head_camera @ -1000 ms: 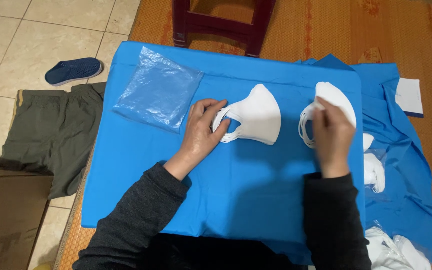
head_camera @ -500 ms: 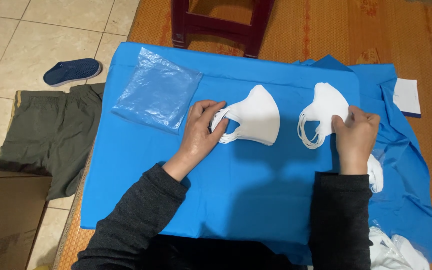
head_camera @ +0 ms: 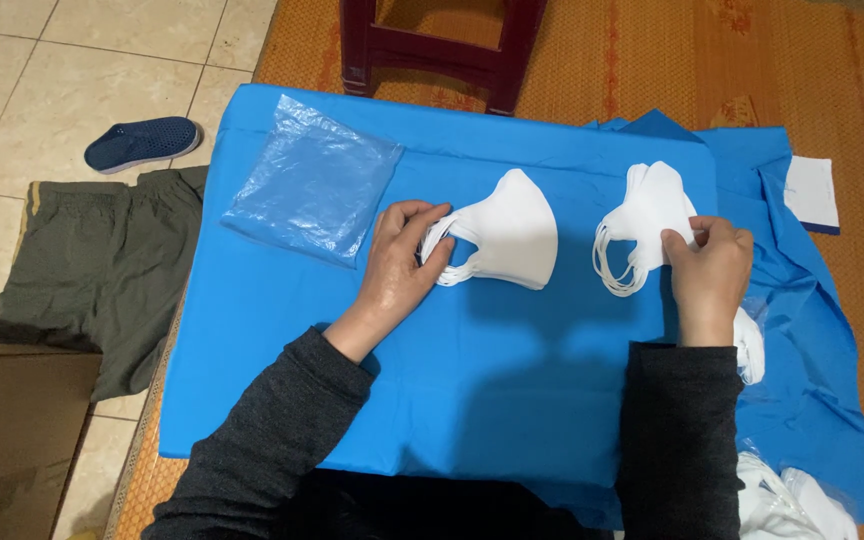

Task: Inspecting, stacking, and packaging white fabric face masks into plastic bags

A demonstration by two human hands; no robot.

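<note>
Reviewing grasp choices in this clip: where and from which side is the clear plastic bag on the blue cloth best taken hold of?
Probably at the near right corner of the plastic bag, coming from the right, beside the left hand. The bag lies flat and limp on the blue cloth, so an edge pinch likely suits it better than a top grasp; that corner is nearest the hand and nothing covers it.

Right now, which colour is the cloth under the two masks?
Bright blue cloth; the head view shows it best.

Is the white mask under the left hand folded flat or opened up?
Folded flat. The white mask lies on the blue cloth as a flat half-shape, its ear loops bunched under the left hand.
</note>
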